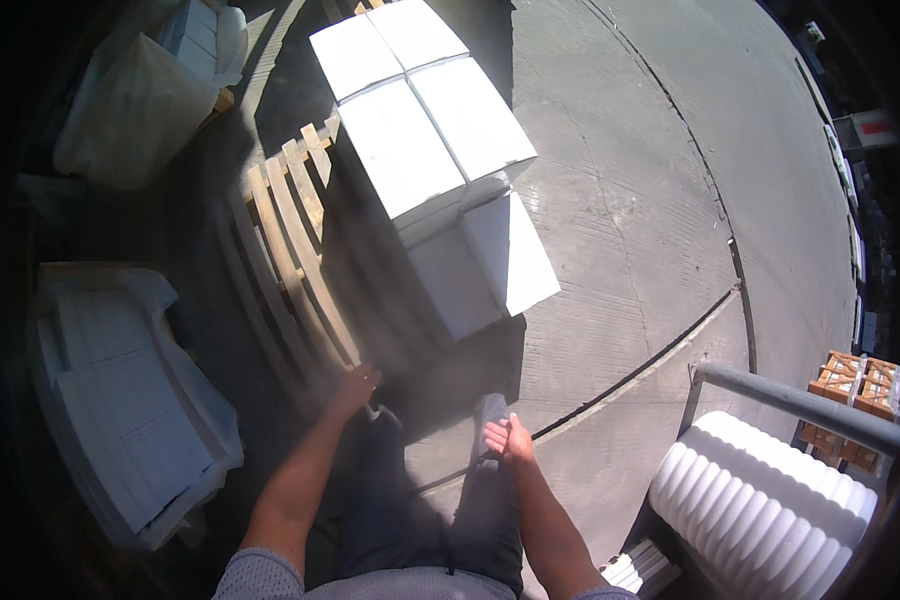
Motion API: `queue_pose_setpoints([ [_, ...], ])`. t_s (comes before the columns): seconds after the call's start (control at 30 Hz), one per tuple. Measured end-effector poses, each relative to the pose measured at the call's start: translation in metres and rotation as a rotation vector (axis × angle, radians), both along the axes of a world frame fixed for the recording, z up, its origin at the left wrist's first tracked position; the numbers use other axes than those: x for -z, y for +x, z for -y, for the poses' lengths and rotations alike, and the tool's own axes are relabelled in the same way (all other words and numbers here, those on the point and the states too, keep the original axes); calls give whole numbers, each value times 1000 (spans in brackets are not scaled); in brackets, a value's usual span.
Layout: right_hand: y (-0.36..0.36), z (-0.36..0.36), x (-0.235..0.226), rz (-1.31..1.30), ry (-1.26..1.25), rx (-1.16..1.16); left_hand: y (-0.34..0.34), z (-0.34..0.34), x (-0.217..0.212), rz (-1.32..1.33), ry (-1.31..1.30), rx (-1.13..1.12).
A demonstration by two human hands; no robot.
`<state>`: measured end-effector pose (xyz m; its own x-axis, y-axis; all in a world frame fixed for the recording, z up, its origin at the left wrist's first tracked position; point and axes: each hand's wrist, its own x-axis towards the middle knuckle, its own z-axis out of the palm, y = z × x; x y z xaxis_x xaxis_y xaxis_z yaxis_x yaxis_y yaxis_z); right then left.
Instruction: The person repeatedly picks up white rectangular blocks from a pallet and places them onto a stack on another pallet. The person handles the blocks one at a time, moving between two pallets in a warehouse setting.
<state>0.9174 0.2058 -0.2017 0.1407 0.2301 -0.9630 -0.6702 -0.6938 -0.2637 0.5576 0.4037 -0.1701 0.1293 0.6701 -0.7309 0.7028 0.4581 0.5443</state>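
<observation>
Grey mesh shirt (260, 576) fabric sat nearest; the right hand (508, 437) was loosely spread, the left hand's (355, 388) grip couldn't be told; a careless step risked tripping on the slatted wooden pallet (295, 220).

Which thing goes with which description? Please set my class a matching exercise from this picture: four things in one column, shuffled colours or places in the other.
Things:
1. Stacked boxes
2. Wooden pallet
3. Left hand
4. Ridged bundle

Descriptions:
A. Bare, near the slats' lower end
B. White, in the lower right
C. White, at the top centre
D. Pale brown, left of the boxes

Pairs: 1-C, 2-D, 3-A, 4-B.
</observation>
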Motion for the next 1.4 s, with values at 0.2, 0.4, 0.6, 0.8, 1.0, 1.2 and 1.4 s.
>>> queue_pose_setpoints([
  [0.2,42,-124,95,-49,-43,95,94,-87,99,-97,230,4],
  [0.4,66,-192,253,-34,-32,284,144,-192,239,-146,514,-10],
  [0.6,70,-226,336,-436,308,386,144,-215,330,-50,384,-433],
  [0.8,66,-247,328,-421,259,423,158,-231,352,240,75,-950],
  [1.0,43,-257,311,-54,405,59,149,-226,419,99,455,-620],
  [1.2,42,-252,317,-95,311,331,154,-221,427,59,635,-573],
  [1.4,13,-225,308,-117,185,528,141,-216,404,160,598,-563],
])
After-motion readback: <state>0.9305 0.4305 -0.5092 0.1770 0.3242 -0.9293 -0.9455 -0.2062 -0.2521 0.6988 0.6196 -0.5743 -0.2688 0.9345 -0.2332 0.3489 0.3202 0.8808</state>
